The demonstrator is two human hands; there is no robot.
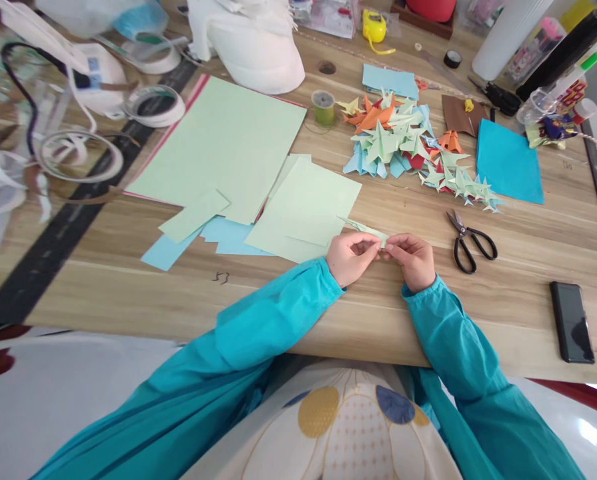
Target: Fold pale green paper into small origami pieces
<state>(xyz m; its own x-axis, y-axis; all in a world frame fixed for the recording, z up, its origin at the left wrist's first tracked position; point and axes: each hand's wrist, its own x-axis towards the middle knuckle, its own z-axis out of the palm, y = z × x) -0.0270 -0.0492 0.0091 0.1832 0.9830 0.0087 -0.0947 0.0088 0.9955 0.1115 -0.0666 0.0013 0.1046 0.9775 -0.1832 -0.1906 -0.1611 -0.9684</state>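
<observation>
Your left hand (353,257) and right hand (412,260) meet over the table (188,300), each grip a narrow pinch of thumb and fingers on a small folded pale green paper piece (363,227). That piece points up and away to the left from your fingertips, just beside the loose pale green sheets (311,200). To your right lie black-handled scissors (471,243), blades apart, and further off a smartphone (572,323). Beyond your hands you have a heap of folded paper shapes (393,137) in green, blue, orange and red, with a thread spool (323,109) near it.
</observation>
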